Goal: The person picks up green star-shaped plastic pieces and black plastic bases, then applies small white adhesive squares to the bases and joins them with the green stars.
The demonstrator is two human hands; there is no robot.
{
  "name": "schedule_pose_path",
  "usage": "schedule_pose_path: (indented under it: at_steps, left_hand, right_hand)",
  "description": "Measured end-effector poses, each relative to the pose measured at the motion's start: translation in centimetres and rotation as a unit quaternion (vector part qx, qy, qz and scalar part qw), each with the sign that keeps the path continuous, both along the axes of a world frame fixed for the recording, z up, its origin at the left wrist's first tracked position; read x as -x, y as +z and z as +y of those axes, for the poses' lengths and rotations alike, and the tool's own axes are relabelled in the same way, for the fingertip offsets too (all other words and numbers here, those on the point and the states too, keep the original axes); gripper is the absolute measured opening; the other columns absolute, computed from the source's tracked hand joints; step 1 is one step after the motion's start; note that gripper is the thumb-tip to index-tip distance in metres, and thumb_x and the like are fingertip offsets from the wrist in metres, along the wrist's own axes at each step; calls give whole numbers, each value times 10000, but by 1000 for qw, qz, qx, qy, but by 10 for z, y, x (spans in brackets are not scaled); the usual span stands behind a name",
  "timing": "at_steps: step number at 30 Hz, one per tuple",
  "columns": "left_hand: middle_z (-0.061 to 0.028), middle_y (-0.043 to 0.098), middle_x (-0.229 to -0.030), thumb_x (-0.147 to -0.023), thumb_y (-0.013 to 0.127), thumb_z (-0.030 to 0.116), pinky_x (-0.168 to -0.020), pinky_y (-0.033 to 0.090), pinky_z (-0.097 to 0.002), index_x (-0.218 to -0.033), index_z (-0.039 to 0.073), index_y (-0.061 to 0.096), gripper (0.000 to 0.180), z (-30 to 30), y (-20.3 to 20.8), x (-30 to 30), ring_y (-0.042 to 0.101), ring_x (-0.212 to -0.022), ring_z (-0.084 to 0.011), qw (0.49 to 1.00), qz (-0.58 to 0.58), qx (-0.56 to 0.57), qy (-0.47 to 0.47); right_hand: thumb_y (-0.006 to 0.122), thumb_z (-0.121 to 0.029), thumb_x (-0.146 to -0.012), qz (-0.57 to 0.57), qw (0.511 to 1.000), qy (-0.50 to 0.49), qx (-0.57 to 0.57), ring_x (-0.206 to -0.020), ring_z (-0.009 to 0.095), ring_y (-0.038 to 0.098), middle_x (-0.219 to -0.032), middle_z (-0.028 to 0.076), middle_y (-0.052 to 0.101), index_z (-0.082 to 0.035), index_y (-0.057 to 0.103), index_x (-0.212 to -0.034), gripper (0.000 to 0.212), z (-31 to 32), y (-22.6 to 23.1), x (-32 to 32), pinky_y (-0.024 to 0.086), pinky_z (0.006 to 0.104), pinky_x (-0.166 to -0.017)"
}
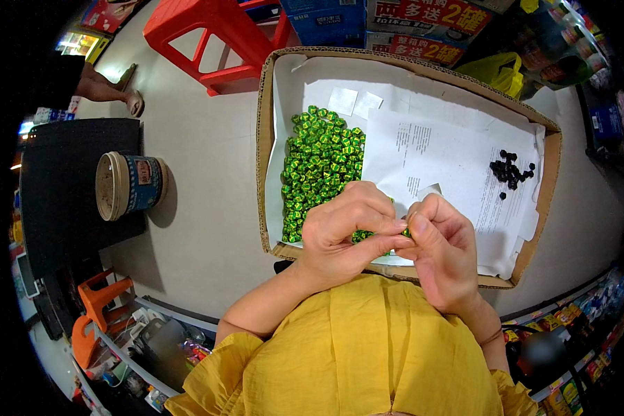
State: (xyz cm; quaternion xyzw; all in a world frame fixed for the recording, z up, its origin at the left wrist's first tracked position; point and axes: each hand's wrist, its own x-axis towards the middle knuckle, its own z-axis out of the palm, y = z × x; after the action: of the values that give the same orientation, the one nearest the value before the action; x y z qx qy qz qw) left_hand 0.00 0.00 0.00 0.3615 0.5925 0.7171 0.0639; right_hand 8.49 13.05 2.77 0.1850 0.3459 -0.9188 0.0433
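Note:
My left hand [350, 223] and my right hand [442, 243] meet over the near edge of a shallow cardboard box [553, 180]. Between my right thumb and fingers a small green faceted piece [407, 234] shows, mostly covered by the fingertips. My left thumb and forefinger are pinched together against it; whether they hold anything else is hidden. Left of and behind my left hand lies a heap of green-and-yellow faceted pieces [322, 156]. A small cluster of black pieces [512, 170] rests at the right of the box, on white printed paper [433, 149].
Two small pale squares [353, 102] lie near the box's far side. Beyond stand a red plastic stool [218, 38] and stacked cartons [416, 31]. A yellow plastic bag [499, 73] sits behind the right corner. Leftward are a bucket [132, 186] and an orange chair [97, 312].

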Motion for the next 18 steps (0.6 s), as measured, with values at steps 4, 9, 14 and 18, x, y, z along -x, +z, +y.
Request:
schedule_pose_path:
  at_steps: [4, 9, 14, 18]
  left_hand:
    - [-75, 591, -732, -629, 718, -47, -610, 418, -266, -775, 12, 618, 186, -1, -5, 4, 562, -670, -180, 999, 12, -1, -32]
    - [-92, 612, -808, -690, 681, -70, -657, 460, -250, -803, -7, 621, 142, 0, -2, -3, 582, -717, -165, 991, -125, -13, -45]
    - [-101, 610, -872, -767, 620, -71, -688, 488, -251, -848, -8, 596, 106, -6, 4, -10, 589, -765, -154, 879, -435, -128, -148]
    - [-105, 607, -858, -766, 608, -83, -689, 491, -252, -832, -8, 587, 102, -4, 8, -11, 586, -760, -144, 828, -503, -157, -192]
  right_hand:
    - [534, -79, -883, 44, 982, -43, -179, -675, 54, 459, -722, 17, 524, -25, 495, -822, 90, -6, 2, 2, 393, 209, -621]
    - [557, 13, -841, 102, 900, -76, -417, -694, 72, 492, -767, 56, 559, -14, 525, -857, 44, -3, -1, -1, 404, 209, -630]
    - [574, 102, -775, 175, 950, 8, -258, -748, 164, 593, -821, 118, 593, 52, 594, -879, 118, 16, -3, 1, 474, 245, -681]
    - [648, 104, -711, 174, 975, 23, -133, -712, 164, 602, -773, 124, 601, 61, 603, -769, 86, 22, -13, 9, 487, 242, -651]
